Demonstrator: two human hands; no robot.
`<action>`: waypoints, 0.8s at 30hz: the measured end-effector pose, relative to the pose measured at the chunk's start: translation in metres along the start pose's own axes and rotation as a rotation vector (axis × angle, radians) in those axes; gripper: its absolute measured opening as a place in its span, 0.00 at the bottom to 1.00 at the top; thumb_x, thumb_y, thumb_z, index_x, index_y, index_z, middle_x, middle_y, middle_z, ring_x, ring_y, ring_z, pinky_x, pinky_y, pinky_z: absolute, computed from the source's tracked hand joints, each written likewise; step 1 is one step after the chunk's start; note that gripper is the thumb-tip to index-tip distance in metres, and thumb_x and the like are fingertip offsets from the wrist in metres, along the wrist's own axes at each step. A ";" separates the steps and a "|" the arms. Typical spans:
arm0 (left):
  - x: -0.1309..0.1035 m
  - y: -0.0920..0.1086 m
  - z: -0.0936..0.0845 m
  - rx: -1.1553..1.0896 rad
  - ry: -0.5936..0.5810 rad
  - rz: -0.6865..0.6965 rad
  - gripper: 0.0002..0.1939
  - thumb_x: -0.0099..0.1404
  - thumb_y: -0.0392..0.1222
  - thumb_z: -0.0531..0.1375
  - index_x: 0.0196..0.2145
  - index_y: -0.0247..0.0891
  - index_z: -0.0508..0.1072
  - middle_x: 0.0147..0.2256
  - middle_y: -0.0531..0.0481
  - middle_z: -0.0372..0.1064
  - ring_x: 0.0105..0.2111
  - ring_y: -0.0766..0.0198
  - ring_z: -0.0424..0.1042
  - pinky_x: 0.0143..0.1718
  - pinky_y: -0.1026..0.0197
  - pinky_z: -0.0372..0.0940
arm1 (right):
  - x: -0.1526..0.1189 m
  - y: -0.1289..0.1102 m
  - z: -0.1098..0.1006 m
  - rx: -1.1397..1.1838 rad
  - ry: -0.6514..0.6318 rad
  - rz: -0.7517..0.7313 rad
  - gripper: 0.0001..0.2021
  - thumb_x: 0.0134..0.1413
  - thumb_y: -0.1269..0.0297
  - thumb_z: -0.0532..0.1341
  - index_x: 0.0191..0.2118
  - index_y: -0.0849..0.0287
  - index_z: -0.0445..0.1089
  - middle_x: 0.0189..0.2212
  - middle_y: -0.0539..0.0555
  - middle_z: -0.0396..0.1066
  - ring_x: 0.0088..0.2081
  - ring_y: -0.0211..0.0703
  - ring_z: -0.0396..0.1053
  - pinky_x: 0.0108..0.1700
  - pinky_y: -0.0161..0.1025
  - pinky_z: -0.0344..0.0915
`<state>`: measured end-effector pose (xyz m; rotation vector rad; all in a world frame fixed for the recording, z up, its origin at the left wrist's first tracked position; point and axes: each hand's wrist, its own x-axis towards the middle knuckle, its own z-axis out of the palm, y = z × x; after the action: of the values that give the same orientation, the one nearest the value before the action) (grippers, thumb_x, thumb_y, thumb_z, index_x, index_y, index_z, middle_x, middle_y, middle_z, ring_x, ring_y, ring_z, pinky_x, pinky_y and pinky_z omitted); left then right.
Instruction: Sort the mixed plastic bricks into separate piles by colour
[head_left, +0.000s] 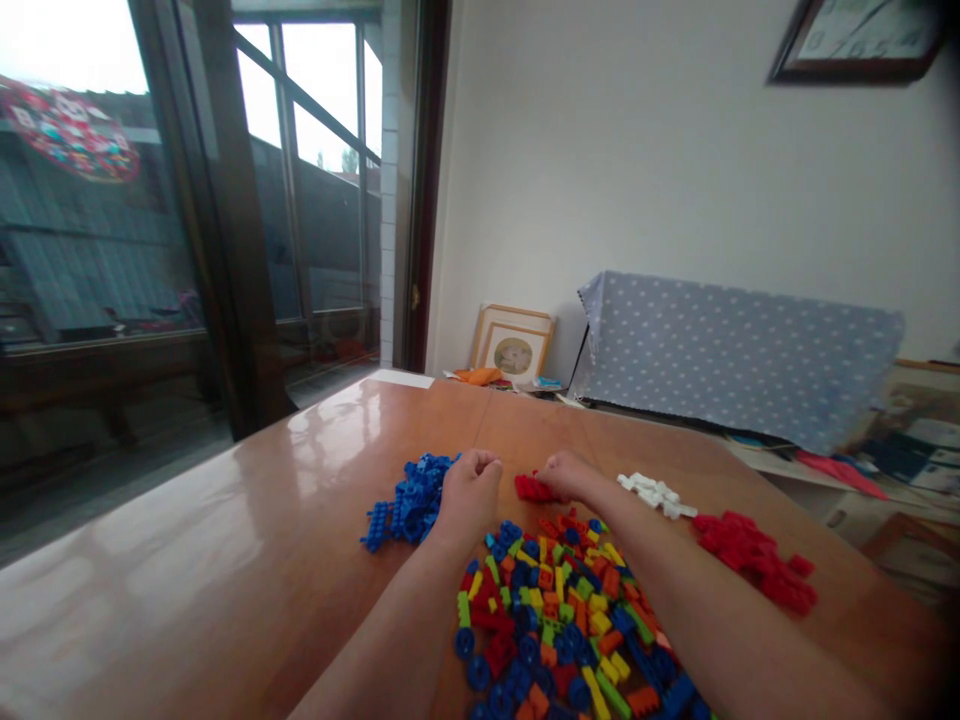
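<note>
My left hand [472, 485] is beside the right edge of a pile of blue toy bricks [416, 500]. Its fingers are curled together, and whatever they may hold is hidden. A little to the right, my right hand [568, 474] has its fingers closed at a small group of red toy bricks [531, 488], touching them at the table. Between my forearms spreads a large heap of mixed toy bricks [559, 605] in red, blue, yellow, green and orange, with blue wheel-like pieces among them.
White pieces [652, 494] and a bigger pile of red bricks [754, 560] lie right of my right forearm. The glossy wooden table [247, 560] reflects window light. Behind it are framed pictures [514, 345] and a dotted blue cloth [735, 350] over furniture.
</note>
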<state>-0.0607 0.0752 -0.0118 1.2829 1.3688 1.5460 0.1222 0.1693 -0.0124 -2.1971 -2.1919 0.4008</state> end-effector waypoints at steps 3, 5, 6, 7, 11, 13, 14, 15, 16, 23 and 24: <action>0.001 -0.001 0.000 0.012 -0.004 0.005 0.08 0.59 0.42 0.58 0.32 0.36 0.73 0.25 0.53 0.65 0.25 0.68 0.61 0.27 0.67 0.56 | 0.007 0.001 0.004 -0.005 -0.070 -0.012 0.14 0.65 0.58 0.60 0.50 0.61 0.70 0.47 0.56 0.72 0.43 0.43 0.73 0.44 0.45 0.73; 0.001 -0.003 0.001 0.021 -0.010 0.007 0.08 0.59 0.42 0.58 0.31 0.36 0.73 0.25 0.54 0.64 0.24 0.68 0.60 0.26 0.67 0.55 | 0.010 0.002 0.005 -0.012 -0.072 -0.023 0.15 0.65 0.58 0.60 0.51 0.61 0.70 0.48 0.56 0.72 0.44 0.44 0.72 0.45 0.46 0.72; 0.001 -0.003 0.001 0.025 -0.011 0.008 0.08 0.59 0.42 0.58 0.31 0.36 0.73 0.25 0.54 0.64 0.24 0.68 0.60 0.26 0.67 0.55 | 0.011 0.002 0.005 -0.015 -0.065 -0.030 0.15 0.65 0.57 0.59 0.50 0.61 0.70 0.48 0.56 0.72 0.44 0.44 0.72 0.46 0.46 0.72; 0.001 -0.004 0.001 0.028 -0.011 0.009 0.08 0.59 0.43 0.58 0.31 0.36 0.73 0.25 0.54 0.64 0.24 0.69 0.60 0.26 0.67 0.55 | 0.011 0.002 0.006 -0.017 -0.055 -0.038 0.15 0.65 0.56 0.59 0.50 0.61 0.70 0.47 0.55 0.72 0.44 0.44 0.72 0.46 0.46 0.72; 0.001 -0.004 0.001 0.031 -0.016 0.017 0.08 0.59 0.43 0.58 0.32 0.36 0.73 0.24 0.54 0.64 0.24 0.68 0.60 0.26 0.66 0.55 | 0.011 -0.004 0.010 -0.009 -0.019 -0.064 0.16 0.62 0.52 0.61 0.41 0.62 0.74 0.38 0.53 0.75 0.37 0.42 0.73 0.40 0.40 0.70; 0.002 -0.004 0.001 0.036 -0.016 0.021 0.08 0.59 0.43 0.58 0.31 0.36 0.73 0.24 0.54 0.64 0.24 0.68 0.60 0.27 0.66 0.56 | 0.011 -0.008 0.013 0.002 0.003 -0.064 0.15 0.55 0.52 0.65 0.35 0.61 0.76 0.33 0.53 0.77 0.34 0.41 0.73 0.33 0.35 0.66; 0.002 -0.004 0.000 0.039 -0.014 0.024 0.08 0.59 0.43 0.58 0.31 0.36 0.73 0.25 0.54 0.65 0.25 0.68 0.61 0.27 0.66 0.56 | 0.011 -0.010 0.015 0.007 0.015 -0.061 0.13 0.50 0.54 0.67 0.34 0.60 0.77 0.31 0.53 0.77 0.33 0.40 0.73 0.30 0.33 0.63; 0.002 -0.004 0.000 0.042 -0.011 0.027 0.08 0.59 0.43 0.58 0.31 0.36 0.73 0.25 0.54 0.65 0.25 0.68 0.62 0.27 0.66 0.56 | 0.011 -0.011 0.016 0.011 0.026 -0.058 0.12 0.46 0.56 0.69 0.33 0.59 0.77 0.31 0.53 0.78 0.32 0.40 0.73 0.28 0.32 0.60; 0.002 -0.004 0.000 0.045 -0.008 0.028 0.08 0.59 0.43 0.58 0.30 0.36 0.73 0.25 0.53 0.65 0.26 0.67 0.62 0.27 0.66 0.56 | 0.011 -0.013 0.017 0.014 0.033 -0.055 0.11 0.43 0.58 0.70 0.32 0.59 0.77 0.30 0.53 0.78 0.31 0.40 0.73 0.27 0.31 0.58; 0.004 -0.005 0.001 0.056 0.006 0.029 0.08 0.59 0.42 0.58 0.31 0.36 0.74 0.26 0.52 0.68 0.27 0.66 0.64 0.28 0.66 0.57 | 0.010 -0.019 0.016 0.010 0.022 -0.046 0.10 0.47 0.58 0.68 0.32 0.61 0.76 0.28 0.53 0.77 0.30 0.41 0.73 0.27 0.33 0.61; 0.004 -0.005 0.001 0.054 0.007 0.029 0.08 0.58 0.42 0.58 0.30 0.36 0.74 0.26 0.52 0.68 0.28 0.66 0.64 0.28 0.66 0.57 | 0.009 -0.021 0.016 0.010 0.011 -0.046 0.11 0.50 0.57 0.67 0.32 0.61 0.76 0.28 0.53 0.76 0.29 0.39 0.72 0.29 0.34 0.64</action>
<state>-0.0616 0.0799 -0.0156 1.3369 1.4100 1.5437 0.0986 0.1757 -0.0249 -2.1339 -2.2257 0.3958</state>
